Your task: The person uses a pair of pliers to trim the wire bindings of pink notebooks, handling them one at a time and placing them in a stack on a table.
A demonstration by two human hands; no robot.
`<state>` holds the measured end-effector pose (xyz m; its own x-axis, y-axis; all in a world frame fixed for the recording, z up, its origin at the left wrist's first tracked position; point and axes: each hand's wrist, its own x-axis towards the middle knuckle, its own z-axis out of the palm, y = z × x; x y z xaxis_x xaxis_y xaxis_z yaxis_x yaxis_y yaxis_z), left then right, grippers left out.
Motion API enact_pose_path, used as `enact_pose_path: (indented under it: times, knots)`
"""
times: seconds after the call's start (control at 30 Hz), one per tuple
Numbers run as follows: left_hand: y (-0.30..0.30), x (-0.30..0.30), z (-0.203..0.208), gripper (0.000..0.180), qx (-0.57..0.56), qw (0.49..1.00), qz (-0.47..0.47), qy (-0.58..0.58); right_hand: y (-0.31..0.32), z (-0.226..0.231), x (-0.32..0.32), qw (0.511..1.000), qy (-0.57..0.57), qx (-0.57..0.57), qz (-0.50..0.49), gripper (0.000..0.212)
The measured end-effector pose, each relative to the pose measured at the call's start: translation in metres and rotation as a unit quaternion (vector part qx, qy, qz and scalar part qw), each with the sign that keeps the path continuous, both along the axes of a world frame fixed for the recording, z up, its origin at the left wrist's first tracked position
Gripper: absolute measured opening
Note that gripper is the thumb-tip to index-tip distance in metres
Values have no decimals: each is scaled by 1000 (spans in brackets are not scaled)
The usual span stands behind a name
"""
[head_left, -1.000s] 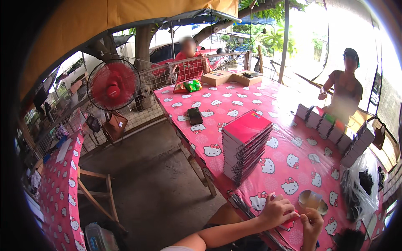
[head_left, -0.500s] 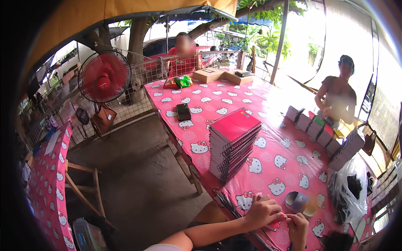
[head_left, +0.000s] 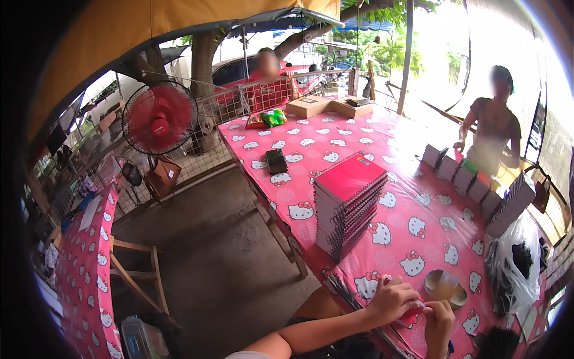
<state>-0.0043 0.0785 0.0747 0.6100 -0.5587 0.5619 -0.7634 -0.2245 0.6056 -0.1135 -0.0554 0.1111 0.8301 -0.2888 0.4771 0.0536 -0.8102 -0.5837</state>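
Near the front edge of the pink table (head_left: 412,206), my left hand (head_left: 391,302) is closed, its fingers bent over a small red thing (head_left: 412,312) whose kind I cannot make out. My right hand (head_left: 439,316) is closed in a pinch at that red thing's right end, and the two hands nearly touch. Just beyond my right hand rests a round, shiny, silvery thing (head_left: 445,288). A tall stack of spiral notebooks (head_left: 350,203) with a red cover on top stands beyond my left hand.
Several spiral notebooks (head_left: 463,178) stand along the right side, by a co-worker (head_left: 496,125). A clear plastic bag (head_left: 514,257) lies nearer. Farther off are a phone (head_left: 276,161), snack packs (head_left: 273,118) and cardboard boxes (head_left: 308,106). A red fan (head_left: 159,118) stands left.
The whole scene has shifted a little to the right as my head turned. My hands stay together at the red thing. The co-worker's hands have moved apart, one reaching toward the standing notebooks.
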Motion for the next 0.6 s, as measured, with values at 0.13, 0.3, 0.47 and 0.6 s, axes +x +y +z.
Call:
enact_pose_path:
  times: [0.13,0.3,0.47,0.6]
  knots:
    - [-2,-2,-1,15,-7,1000,3,-6,-2,-2,0,999,-7,-30,-21,34]
    - [1,-1,0,14,7,1000,6,-8,10,9,3,999,-29,-19,-36,13]
    - [0,-1,4,13,8,1000,5,-11,6,0,5,999,-20,-9,-41,15]
    - [-1,-2,3,13,9,1000,4,-12,15,3,7,997,-21,16,-73,15]
